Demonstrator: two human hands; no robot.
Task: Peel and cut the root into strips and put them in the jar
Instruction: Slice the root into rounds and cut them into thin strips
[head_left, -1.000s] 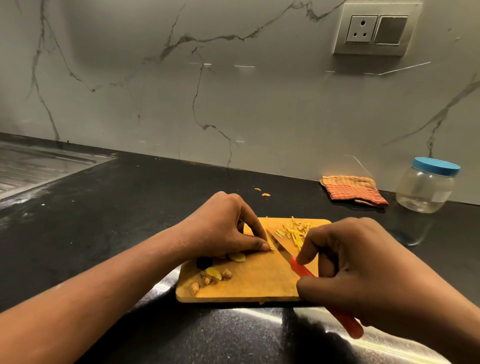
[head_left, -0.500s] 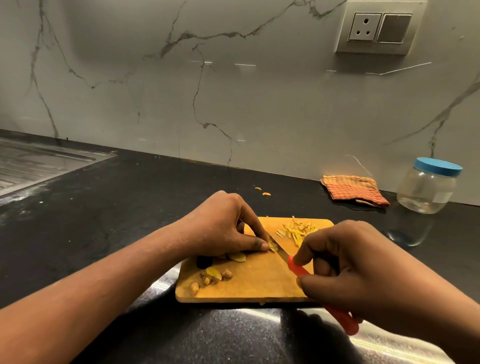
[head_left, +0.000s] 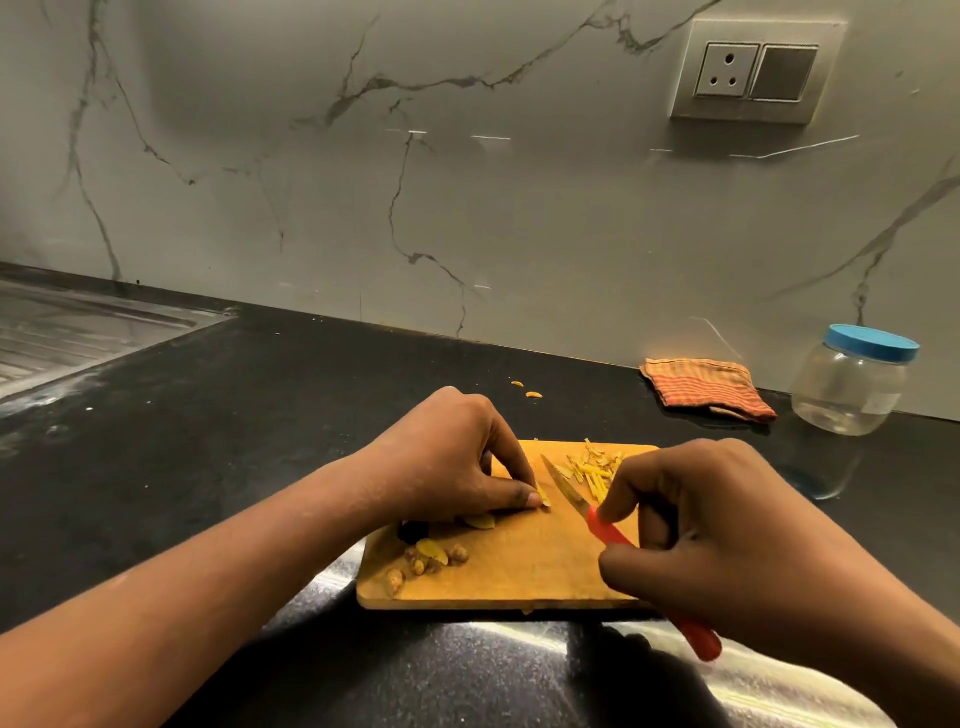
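Left hand (head_left: 447, 467) fingertips (head_left: 530, 500) pinch a thin root slice (head_left: 543, 498) down at mid cutting board (head_left: 519, 577). Right hand (head_left: 717, 530) clenched round red knife (head_left: 605, 530), blade just right of slice. Cut strips (head_left: 595, 470) heaped at board's far right corner; capped jar (head_left: 852, 387) well beyond board's right.

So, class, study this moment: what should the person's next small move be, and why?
Probably shift the knife left onto the yellow slice and press down to cut another strip. The left hand pins that slice on the cutting board, the right hand holds the knife with its blade just beside it, and more uncut slices wait near the left hand.
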